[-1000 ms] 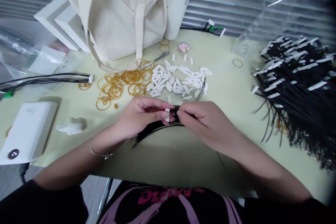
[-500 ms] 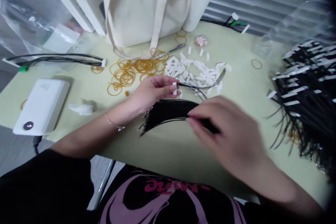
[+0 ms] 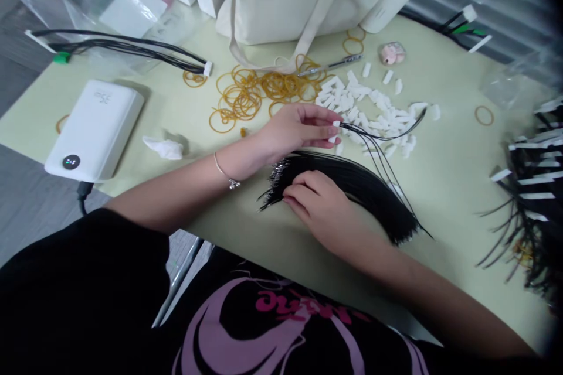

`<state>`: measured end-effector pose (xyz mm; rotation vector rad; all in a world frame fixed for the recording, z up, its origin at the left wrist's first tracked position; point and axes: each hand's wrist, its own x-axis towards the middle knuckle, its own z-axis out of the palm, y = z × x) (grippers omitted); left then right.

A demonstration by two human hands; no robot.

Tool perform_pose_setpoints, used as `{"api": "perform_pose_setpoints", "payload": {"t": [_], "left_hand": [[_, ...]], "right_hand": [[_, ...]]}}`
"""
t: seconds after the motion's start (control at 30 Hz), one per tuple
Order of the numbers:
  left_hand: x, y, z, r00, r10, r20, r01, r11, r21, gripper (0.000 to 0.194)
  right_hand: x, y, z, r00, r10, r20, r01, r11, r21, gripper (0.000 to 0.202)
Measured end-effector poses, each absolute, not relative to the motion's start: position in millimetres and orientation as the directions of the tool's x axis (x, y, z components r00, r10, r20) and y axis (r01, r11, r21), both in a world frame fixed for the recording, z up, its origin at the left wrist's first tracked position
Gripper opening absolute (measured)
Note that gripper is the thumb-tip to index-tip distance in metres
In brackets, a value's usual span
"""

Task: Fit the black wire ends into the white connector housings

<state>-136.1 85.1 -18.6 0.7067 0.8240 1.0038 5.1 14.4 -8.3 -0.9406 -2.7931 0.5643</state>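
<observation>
Between the thumb and fingers of my left hand [image 3: 303, 129] is a small white connector [image 3: 335, 130], from which several thin black wires [image 3: 373, 140] run out to the right. Below it, a thick bundle of black wires [image 3: 378, 199] with metal tips lies on the table. My right hand [image 3: 321, 205] rests on the left part of this bundle, its fingertips pinched at the lower edge near the tips; it appears to grip wire there. Many loose white connectors [image 3: 373, 105] are spread behind my left hand.
Yellow rubber bands [image 3: 246, 94] and a pen [image 3: 332, 64] lie before a cloth bag [image 3: 281, 0]. A white power bank [image 3: 94, 129], crumpled tissue [image 3: 163, 147] and wire harness [image 3: 132, 47] are at left. A large pile of wired connectors [image 3: 541, 193] fills the right edge.
My right hand has moved left and down onto the left end of the black bundle. My left hand still holds the white connector. The camera view has shifted.
</observation>
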Motion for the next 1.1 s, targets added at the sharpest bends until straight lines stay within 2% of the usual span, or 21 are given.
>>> {"api": "perform_pose_setpoints", "payload": {"t": [0.3,0.43,0.83,1.1], "left_hand": [[-136,85,-20,0.299,0.919,-0.255,-0.470,0.375,0.799,0.013],[-136,85,-20,0.303,0.916,-0.264,-0.457,0.383,0.803,0.013],[-136,85,-21,0.293,0.917,-0.272,-0.450,0.383,0.807,0.012],[-136,85,-19,0.295,0.912,-0.285,-0.442,0.394,0.805,0.012]], "right_hand": [[-3,20,-7,-0.824,0.567,0.007,0.540,0.788,-0.298,0.019],[-3,22,-9,-0.829,0.560,-0.015,0.539,0.790,-0.291,0.022],[-7,22,-9,-0.807,0.582,-0.101,0.573,0.732,-0.369,0.017],[-6,22,-12,-0.750,0.659,-0.066,0.626,0.674,-0.393,0.012]]}}
